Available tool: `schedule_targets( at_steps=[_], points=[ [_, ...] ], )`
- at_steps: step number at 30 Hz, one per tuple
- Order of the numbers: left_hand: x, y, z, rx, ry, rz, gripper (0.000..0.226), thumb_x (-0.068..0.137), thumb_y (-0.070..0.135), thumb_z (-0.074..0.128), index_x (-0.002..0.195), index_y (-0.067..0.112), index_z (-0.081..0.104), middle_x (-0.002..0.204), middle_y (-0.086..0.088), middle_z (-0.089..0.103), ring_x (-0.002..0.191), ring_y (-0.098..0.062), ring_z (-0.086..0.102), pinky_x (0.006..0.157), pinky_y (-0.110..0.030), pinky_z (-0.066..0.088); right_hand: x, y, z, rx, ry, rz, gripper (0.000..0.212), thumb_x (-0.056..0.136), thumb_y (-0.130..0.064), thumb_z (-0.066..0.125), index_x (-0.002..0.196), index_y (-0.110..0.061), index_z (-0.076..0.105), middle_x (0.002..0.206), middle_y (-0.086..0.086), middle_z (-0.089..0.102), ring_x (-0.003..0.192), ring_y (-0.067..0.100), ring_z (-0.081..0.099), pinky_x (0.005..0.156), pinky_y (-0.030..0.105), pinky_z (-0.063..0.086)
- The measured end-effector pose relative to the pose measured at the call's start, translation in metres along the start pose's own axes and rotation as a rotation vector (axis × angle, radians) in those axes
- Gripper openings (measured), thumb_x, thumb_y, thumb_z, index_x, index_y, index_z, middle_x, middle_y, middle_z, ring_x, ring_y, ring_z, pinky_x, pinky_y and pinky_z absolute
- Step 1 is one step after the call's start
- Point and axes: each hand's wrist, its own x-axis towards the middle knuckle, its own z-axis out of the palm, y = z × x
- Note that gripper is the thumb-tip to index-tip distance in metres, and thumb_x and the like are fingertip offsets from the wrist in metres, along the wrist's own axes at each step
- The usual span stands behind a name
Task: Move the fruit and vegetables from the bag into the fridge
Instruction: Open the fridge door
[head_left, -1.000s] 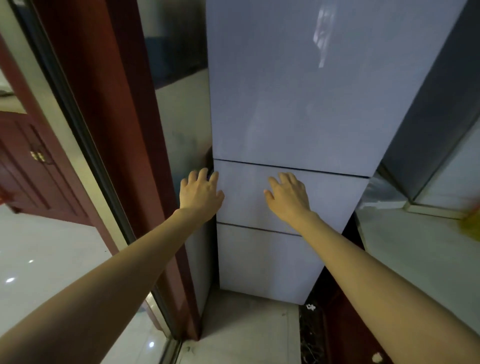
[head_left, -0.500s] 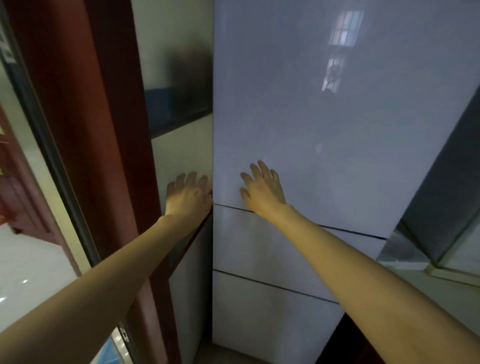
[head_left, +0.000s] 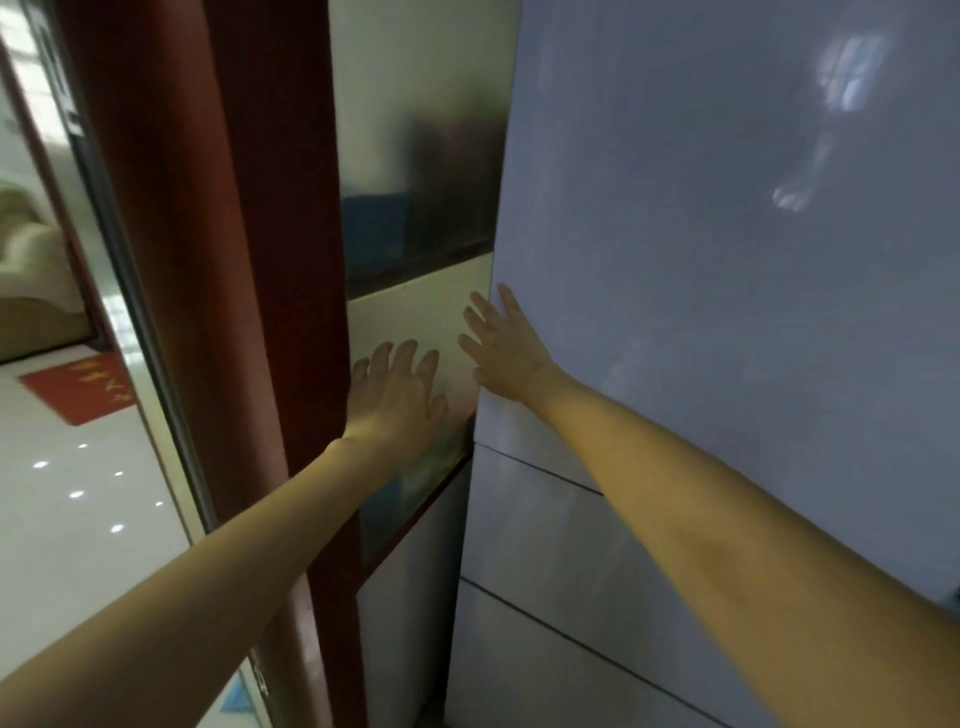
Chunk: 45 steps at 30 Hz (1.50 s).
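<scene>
A tall pale grey fridge (head_left: 727, 260) fills the right of the view, all its doors closed, with two drawer fronts (head_left: 519, 545) below the large upper door. My right hand (head_left: 506, 351) lies with straight fingers at the left edge of the upper door, just above the seam. My left hand (head_left: 397, 397) is spread with straight fingers beside the fridge, in front of the glossy wall panel to its left. Neither hand holds anything. No bag, fruit or vegetables are in view.
A dark red wooden door frame (head_left: 223, 312) stands close on the left of the fridge. Between them is a narrow glossy wall panel (head_left: 415, 156). Beyond the frame lies a shiny white floor (head_left: 78, 493) with a red mat (head_left: 78, 389).
Both hands have risen from the middle drawer front to the left edge of the upper door. My view has tilted up and to the left.
</scene>
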Motion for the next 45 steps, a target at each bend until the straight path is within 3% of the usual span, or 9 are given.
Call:
schedule_targets(
  at_steps=[4,7,10,16,24,30,36,45],
  points=[
    [0.001,-0.003,-0.001,0.004,0.005,-0.006,0.056,0.096,0.043,0.038,0.146,0.024,0.022,0.155,-0.006,0.020,0.142,-0.031,0.015,0.113,-0.045,0.019,0.005,0.008,0.005,-0.075,0.007,0.009,0.051,0.095,-0.048,0.034,0.135,-0.020,0.047,0.150,0.011,0.033,0.144,0.033,0.010,0.109,0.062,-0.006],
    [0.001,-0.003,-0.003,0.002,0.008,-0.006,0.057,0.096,0.044,0.037,0.147,0.024,0.021,0.155,-0.006,0.019,0.142,-0.030,0.014,0.113,-0.045,0.019,0.003,0.011,0.005,-0.134,0.005,-0.025,0.045,0.093,-0.045,0.041,0.127,-0.019,0.054,0.142,0.010,0.042,0.140,0.033,0.018,0.109,0.064,-0.004],
    [-0.002,-0.004,-0.002,-0.010,0.002,0.011,0.056,0.096,0.043,0.036,0.147,0.024,0.020,0.156,-0.005,0.018,0.142,-0.030,0.013,0.113,-0.045,0.018,0.006,0.012,0.001,-0.222,-0.023,-0.049,0.047,0.090,-0.048,0.046,0.126,-0.018,0.053,0.138,0.010,0.044,0.137,0.034,0.022,0.109,0.067,-0.002],
    [-0.019,-0.007,0.001,-0.055,0.042,0.036,0.055,0.095,0.041,0.039,0.146,0.023,0.026,0.154,-0.006,0.023,0.141,-0.030,0.017,0.111,-0.045,0.021,0.006,0.001,-0.007,-0.217,0.007,-0.007,0.050,0.092,-0.054,0.033,0.122,-0.021,0.055,0.132,0.008,0.048,0.134,0.032,0.026,0.107,0.067,-0.007],
    [-0.063,-0.024,-0.009,-0.080,0.171,0.151,0.048,0.078,0.029,0.068,0.121,0.009,0.059,0.126,-0.018,0.058,0.118,-0.042,0.052,0.090,-0.052,0.045,-0.023,-0.018,-0.031,-0.154,0.055,0.010,0.056,0.093,-0.056,0.029,0.128,-0.019,0.052,0.138,0.008,0.043,0.138,0.032,0.018,0.107,0.066,-0.008],
    [-0.093,-0.047,-0.016,-0.036,0.171,0.232,0.051,0.085,0.035,0.059,0.129,0.012,0.052,0.135,-0.016,0.051,0.126,-0.040,0.043,0.097,-0.049,0.040,-0.064,-0.039,-0.061,-0.065,0.110,0.000,0.049,0.096,-0.046,0.031,0.130,-0.016,0.050,0.142,0.010,0.038,0.142,0.031,0.014,0.104,0.064,-0.015],
    [-0.127,-0.058,-0.022,-0.018,0.189,0.329,0.047,0.083,0.032,0.061,0.124,0.010,0.056,0.130,-0.018,0.054,0.122,-0.042,0.046,0.095,-0.050,0.040,-0.115,-0.065,-0.087,-0.010,0.322,0.068,0.044,0.085,-0.045,0.055,0.116,-0.016,0.066,0.131,0.010,0.057,0.134,0.028,0.039,0.106,0.066,0.009],
    [-0.180,-0.068,-0.041,-0.064,0.204,0.330,0.049,0.088,0.034,0.055,0.133,0.016,0.048,0.140,-0.015,0.045,0.132,-0.039,0.036,0.105,-0.053,0.030,-0.194,-0.100,-0.148,-0.019,0.249,0.198,0.050,0.097,-0.043,0.035,0.133,-0.014,0.051,0.145,0.010,0.042,0.142,0.026,0.022,0.110,0.065,0.005]
  ],
)
